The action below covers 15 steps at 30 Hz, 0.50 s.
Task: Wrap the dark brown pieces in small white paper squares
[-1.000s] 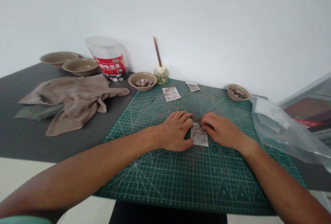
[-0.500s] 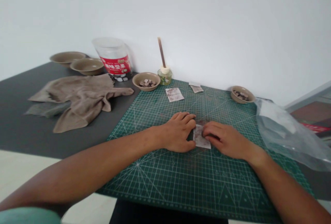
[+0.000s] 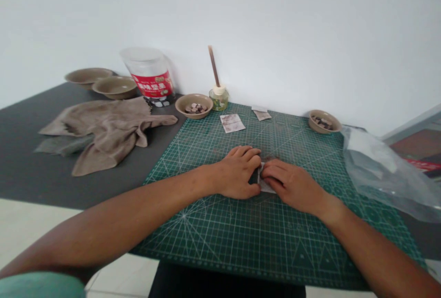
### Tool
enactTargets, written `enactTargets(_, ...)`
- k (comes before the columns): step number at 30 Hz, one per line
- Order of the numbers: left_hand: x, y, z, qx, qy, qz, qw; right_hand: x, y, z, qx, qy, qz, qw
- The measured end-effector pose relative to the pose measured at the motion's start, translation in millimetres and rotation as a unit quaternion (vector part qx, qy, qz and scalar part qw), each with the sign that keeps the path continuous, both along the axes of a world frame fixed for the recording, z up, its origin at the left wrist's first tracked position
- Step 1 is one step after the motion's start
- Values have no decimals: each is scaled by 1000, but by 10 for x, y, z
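Observation:
A small white paper piece (image 3: 265, 184) with brown stains lies on the green cutting mat (image 3: 241, 243), near its middle. My left hand (image 3: 239, 172) rests at the paper's left edge, fingers curled and thumb pressed against it. My right hand (image 3: 292, 186) lies over the paper from the right with fingers bent and pressed together on it, hiding most of it. The fingertips of both hands nearly meet above the paper.
Two more stained papers (image 3: 232, 123) (image 3: 261, 114) lie at the mat's far side. Bowls of small pieces (image 3: 193, 105) (image 3: 324, 121), a reed diffuser bottle (image 3: 218, 98), a plastic jar (image 3: 150, 76), two empty bowls (image 3: 115, 87), a brown cloth (image 3: 106, 128) and a clear plastic bag (image 3: 379, 169) surround it.
My right hand has slid left over the paper and now covers most of it. My left hand has stayed at the paper's left edge.

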State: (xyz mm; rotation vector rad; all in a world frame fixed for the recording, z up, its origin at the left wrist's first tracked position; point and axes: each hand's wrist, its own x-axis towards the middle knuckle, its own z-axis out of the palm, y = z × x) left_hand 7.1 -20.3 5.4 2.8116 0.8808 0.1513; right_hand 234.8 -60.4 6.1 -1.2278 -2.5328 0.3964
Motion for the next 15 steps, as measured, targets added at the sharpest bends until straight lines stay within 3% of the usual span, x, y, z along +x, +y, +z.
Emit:
enactTargets(2,1,3,4,-4,5,2,1000,42,52,9,18,-6,-49,999)
enactTargets(4,0,5,8,-8,8,0,1000,118,78,43,4,-14,-52,999)
enactTargets(9,-1,6,10,-10,8,-6,1000,78,-33,68,-57,-10,64,996)
enactTargets(15,5,6,9,-11,10,3,1000,139,82,29,5,-14,-43,999)
